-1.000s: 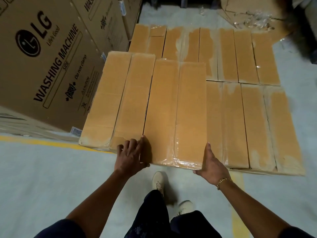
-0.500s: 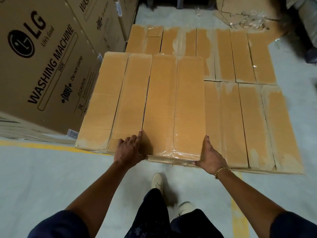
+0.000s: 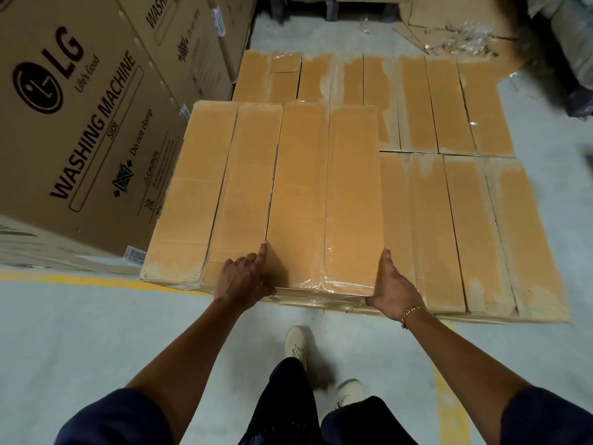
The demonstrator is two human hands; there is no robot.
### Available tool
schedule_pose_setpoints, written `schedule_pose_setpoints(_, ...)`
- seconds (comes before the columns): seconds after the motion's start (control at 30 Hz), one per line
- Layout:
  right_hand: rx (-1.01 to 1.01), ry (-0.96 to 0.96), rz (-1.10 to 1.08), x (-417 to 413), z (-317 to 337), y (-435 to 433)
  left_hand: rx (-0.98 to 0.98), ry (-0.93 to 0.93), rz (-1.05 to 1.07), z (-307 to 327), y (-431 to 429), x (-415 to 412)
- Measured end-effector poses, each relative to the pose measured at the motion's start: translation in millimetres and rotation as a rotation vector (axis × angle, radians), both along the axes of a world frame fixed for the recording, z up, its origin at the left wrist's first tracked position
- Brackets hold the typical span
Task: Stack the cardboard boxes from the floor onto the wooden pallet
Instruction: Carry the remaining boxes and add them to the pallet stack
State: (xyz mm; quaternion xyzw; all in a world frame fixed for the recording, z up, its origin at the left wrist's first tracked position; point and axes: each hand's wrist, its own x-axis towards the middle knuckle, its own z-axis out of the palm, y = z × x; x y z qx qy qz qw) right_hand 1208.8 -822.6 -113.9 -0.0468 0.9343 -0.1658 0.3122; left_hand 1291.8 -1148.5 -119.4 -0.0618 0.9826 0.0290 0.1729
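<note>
Box: a long tan cardboard box [image 3: 324, 194], wrapped in clear tape, lies at the centre of the frame on the upper layer. It touches a matching box [image 3: 221, 187] on its left and rests on the lower layer of tan boxes [image 3: 465, 226].
Left hand [image 3: 244, 277]: at the box's near left corner, index finger straight along the seam, other fingers bent against the side, thumb hooked round the near end.
Right hand [image 3: 393, 284]: flat against the near right side, fingers straight.
Upper left of frame: brown printed washing-machine cartons [image 3: 80, 123].
</note>
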Motion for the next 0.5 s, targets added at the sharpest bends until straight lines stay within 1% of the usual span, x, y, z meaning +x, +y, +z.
schedule_pose_setpoints(0.27,0.006,-0.021,-0.007,-1.9,-0.9,-0.9,-0.017,0.001,-0.014,-1.6,-1.3,-0.5)
schedule_pose_setpoints(0.5,-0.024,-0.076,0.047,-0.3,14.2,5.7,0.008,-0.068,-0.043,15.4,-5.0,0.7)
